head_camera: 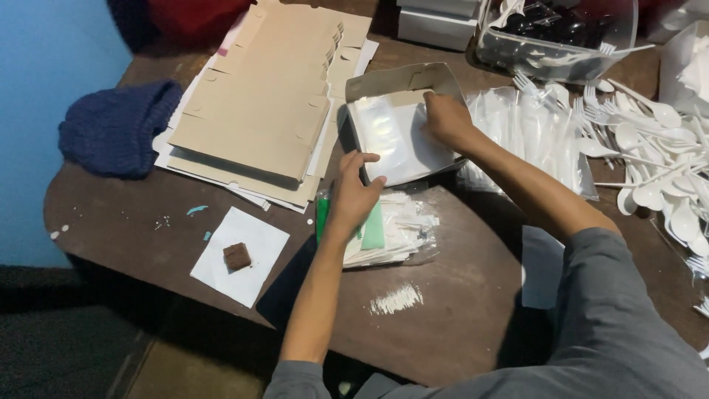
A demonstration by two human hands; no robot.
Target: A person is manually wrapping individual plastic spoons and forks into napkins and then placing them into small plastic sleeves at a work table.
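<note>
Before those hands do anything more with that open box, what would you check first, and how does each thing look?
1. Left hand grips the box at its near edge: ok.
2. Right hand presses on the shiny liner inside: ok.
3. Liner lying fully flat: cannot tell.
4. Box standing on the table, not lifted: cannot tell.
5. White spoons and forks apart from the box: ok.

bare table point(458, 295) in front of the open box point(402, 133) gives free passage. left of the box, a stack of flat cardboard point(258, 111) blocks the way; right, clear sleeves point(532, 133) and white plastic cutlery point(650, 155). a packet pile point(391, 229) lies just below the box; a napkin with a brown square point(238, 256) sits near the edge.
</note>
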